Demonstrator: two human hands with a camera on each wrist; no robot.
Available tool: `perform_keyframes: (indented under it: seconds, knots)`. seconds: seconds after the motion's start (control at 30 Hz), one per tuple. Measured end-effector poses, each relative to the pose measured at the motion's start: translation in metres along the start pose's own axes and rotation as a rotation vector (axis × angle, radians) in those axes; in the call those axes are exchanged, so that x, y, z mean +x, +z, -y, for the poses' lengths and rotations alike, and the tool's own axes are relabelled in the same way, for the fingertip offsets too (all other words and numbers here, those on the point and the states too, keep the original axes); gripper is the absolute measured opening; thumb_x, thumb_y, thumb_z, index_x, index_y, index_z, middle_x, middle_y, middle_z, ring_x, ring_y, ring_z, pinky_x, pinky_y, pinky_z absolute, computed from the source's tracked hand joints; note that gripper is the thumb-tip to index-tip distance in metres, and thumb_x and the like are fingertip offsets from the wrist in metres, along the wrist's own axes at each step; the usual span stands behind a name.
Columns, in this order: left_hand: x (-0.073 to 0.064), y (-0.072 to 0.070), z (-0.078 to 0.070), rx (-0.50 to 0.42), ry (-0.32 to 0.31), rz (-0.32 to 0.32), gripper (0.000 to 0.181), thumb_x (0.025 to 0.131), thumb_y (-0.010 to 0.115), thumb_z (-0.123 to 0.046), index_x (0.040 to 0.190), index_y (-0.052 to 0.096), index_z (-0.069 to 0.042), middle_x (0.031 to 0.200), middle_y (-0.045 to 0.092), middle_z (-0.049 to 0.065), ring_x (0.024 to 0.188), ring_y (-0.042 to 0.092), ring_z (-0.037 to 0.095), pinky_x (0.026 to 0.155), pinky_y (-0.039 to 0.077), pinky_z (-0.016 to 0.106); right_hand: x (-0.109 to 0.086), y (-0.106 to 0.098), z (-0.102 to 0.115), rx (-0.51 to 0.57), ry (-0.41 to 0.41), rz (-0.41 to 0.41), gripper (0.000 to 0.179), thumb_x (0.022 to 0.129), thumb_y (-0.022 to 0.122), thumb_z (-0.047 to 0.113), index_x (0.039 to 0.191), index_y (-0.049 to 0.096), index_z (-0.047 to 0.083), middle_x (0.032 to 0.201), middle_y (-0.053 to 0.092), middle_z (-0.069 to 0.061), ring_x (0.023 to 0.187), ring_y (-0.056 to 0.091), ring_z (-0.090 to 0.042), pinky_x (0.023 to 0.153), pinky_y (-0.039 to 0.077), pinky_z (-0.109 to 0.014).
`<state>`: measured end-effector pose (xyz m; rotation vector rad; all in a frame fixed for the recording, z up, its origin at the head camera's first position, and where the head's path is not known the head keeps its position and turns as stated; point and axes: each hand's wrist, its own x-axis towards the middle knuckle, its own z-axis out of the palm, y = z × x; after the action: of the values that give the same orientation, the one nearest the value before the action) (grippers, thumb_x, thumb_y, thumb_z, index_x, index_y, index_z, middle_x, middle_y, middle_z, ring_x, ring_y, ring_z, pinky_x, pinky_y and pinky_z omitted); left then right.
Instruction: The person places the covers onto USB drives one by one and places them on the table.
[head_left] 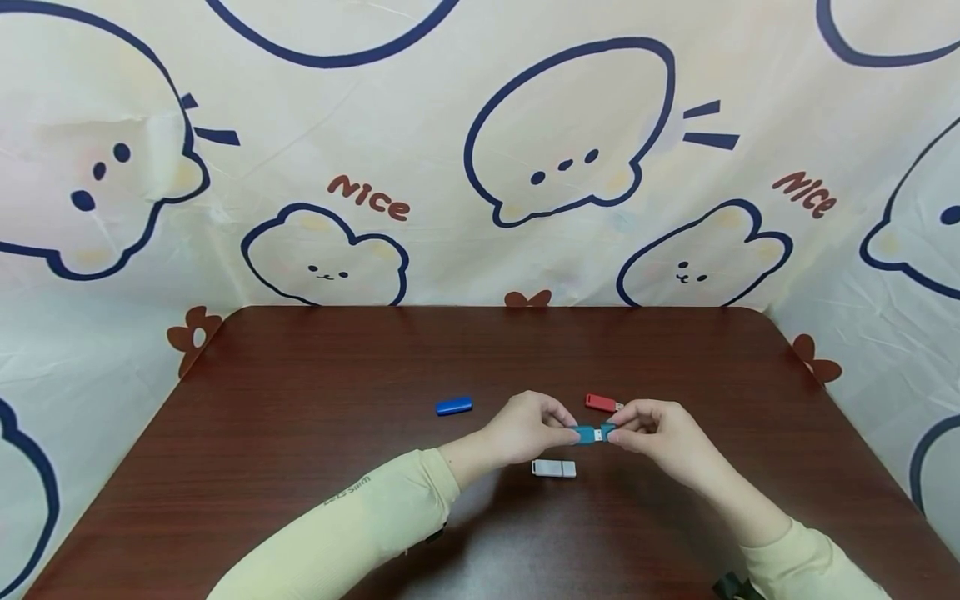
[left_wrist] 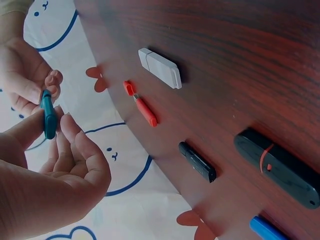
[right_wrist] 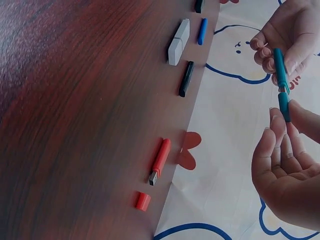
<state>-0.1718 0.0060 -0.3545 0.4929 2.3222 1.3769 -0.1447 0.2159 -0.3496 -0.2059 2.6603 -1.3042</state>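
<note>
Both hands hold a teal USB flash drive above the table. My left hand (head_left: 525, 429) pinches the teal body (head_left: 585, 434) between thumb and fingertips. The small teal cap (head_left: 608, 432) is pinched by my right hand (head_left: 663, 433). Between body and cap the metal plug shows in the head view, and cap and body stand in line. Past the hands lies a red flash drive (head_left: 602, 403) with its plug bare; its loose red cap (right_wrist: 143, 201) lies beside it in the right wrist view. A white flash drive (head_left: 553, 468) rests on the near side of the hands.
A blue flash drive (head_left: 453, 406) lies to the left on the brown table (head_left: 337, 367). The left wrist view also has a small black flash drive (left_wrist: 197, 161) and a larger black one with a red line (left_wrist: 277, 167). A printed cloth (head_left: 435, 167) hangs behind the table.
</note>
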Motion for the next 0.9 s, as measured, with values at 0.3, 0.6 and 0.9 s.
perform_keyframes:
  seconds: [0.3,0.6,0.9]
  knots:
    - [0.001,0.002,0.0004,-0.011,-0.001,0.004,0.011,0.081,0.072,-0.015,0.085,0.07,-0.004,0.075,0.069,0.011,0.062,0.051,0.009,0.054,0.04,0.021,-0.0007,0.0043,0.0034,0.017,-0.002,0.02,0.022,0.082,0.071,0.016,0.096,0.066,0.0,0.08,0.068,-0.007,0.069,0.057,-0.012,0.06,0.048,-0.027]
    - [-0.0005,0.0001,-0.0026,-0.019,-0.007,-0.002,0.012,0.081,0.072,-0.015,0.085,0.07,-0.004,0.077,0.068,0.013,0.06,0.05,0.009,0.052,0.039,0.022,0.0005,0.005,0.0029,0.029,0.015,0.023,0.022,0.082,0.07,0.015,0.096,0.066,0.0,0.079,0.067,-0.008,0.069,0.057,-0.013,0.062,0.05,-0.029]
    - [-0.0008,-0.002,-0.002,0.022,0.009,-0.006,0.011,0.082,0.072,-0.015,0.083,0.071,-0.005,0.077,0.07,0.013,0.059,0.049,0.008,0.051,0.038,0.021,0.0007,0.0078,0.0048,0.068,0.007,0.029,0.022,0.082,0.071,0.015,0.096,0.067,-0.002,0.079,0.068,-0.013,0.069,0.059,-0.011,0.064,0.052,-0.031]
